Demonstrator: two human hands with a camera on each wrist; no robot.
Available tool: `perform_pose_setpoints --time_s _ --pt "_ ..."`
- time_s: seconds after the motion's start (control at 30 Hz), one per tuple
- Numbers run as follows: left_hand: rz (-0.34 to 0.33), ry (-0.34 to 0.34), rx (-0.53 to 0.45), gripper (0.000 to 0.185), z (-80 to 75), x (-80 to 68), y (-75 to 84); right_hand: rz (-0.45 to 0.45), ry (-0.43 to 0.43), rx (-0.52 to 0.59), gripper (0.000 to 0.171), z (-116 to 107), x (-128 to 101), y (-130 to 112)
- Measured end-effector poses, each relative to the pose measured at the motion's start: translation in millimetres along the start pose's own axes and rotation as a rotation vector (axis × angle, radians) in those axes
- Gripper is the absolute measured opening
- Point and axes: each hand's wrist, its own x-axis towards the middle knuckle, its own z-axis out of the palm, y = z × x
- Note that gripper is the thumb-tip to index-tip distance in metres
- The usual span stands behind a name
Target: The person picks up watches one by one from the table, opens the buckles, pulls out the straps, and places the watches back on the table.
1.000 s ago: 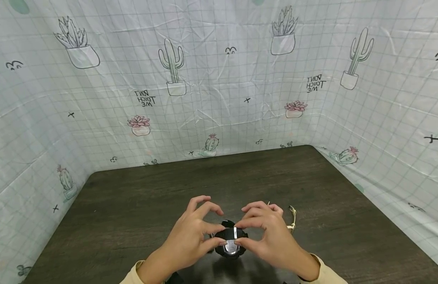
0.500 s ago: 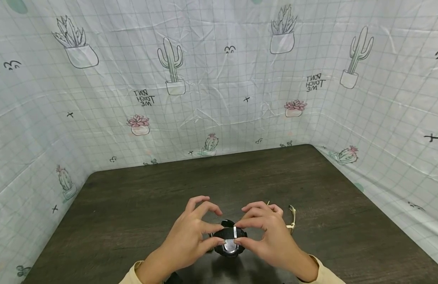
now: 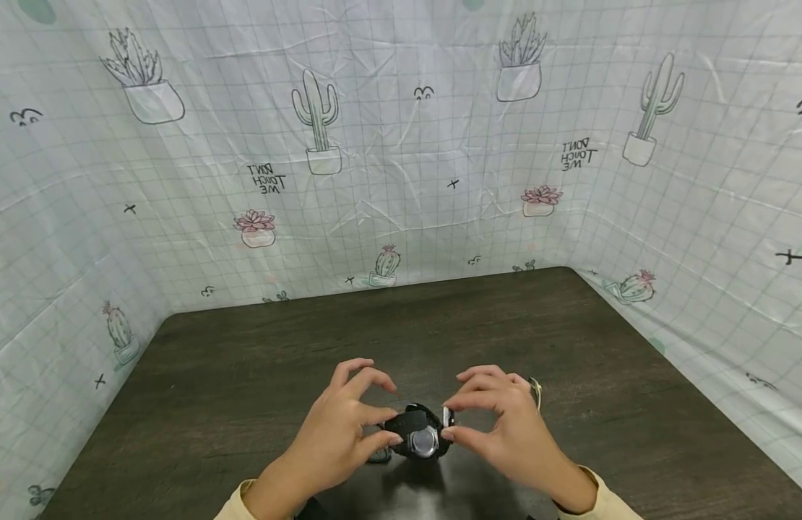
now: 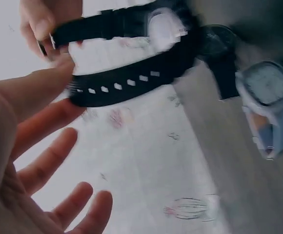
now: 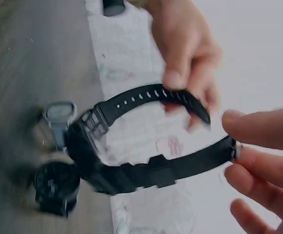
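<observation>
A black digital watch (image 3: 422,438) hangs just above the dark table (image 3: 258,361), held between both hands. My left hand (image 3: 386,427) pinches the strap with the holes (image 4: 117,87) between thumb and forefinger. My right hand (image 3: 449,423) pinches the buckle end (image 5: 232,146) of the other strap. The two straps are apart, so the band stands open in a loop, as the right wrist view shows around the watch (image 5: 131,168). The other fingers of both hands are spread and loosely bent.
On the table under the hands lie a grey-blue watch (image 4: 266,92) and a second black watch (image 5: 58,187). A pale strap (image 3: 537,393) shows behind my right hand. Cactus-print sheets (image 3: 401,144) wall the table on three sides.
The buckle end has come away from the holed strap. My right hand has drawn it a little to the right, opening the band. My left hand has hardly moved.
</observation>
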Motion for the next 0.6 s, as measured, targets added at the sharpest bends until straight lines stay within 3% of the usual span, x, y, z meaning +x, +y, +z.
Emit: perform_pose_setpoints --time_s 0.13,0.37,0.6 --pt "-0.018 0.060 -0.044 0.019 -4.6 -4.5 -4.4 0.040 0.068 -0.037 0.035 -5 -5 7" --pt "-0.028 0.025 0.016 0.021 0.4 -3.3 -2.1 -0.001 0.042 -0.048 0.030 -4 -8 14" --pt "-0.109 -0.056 -0.072 0.022 14.9 1.0 1.3 0.167 -0.060 0.019 0.020 -11 -15 21"
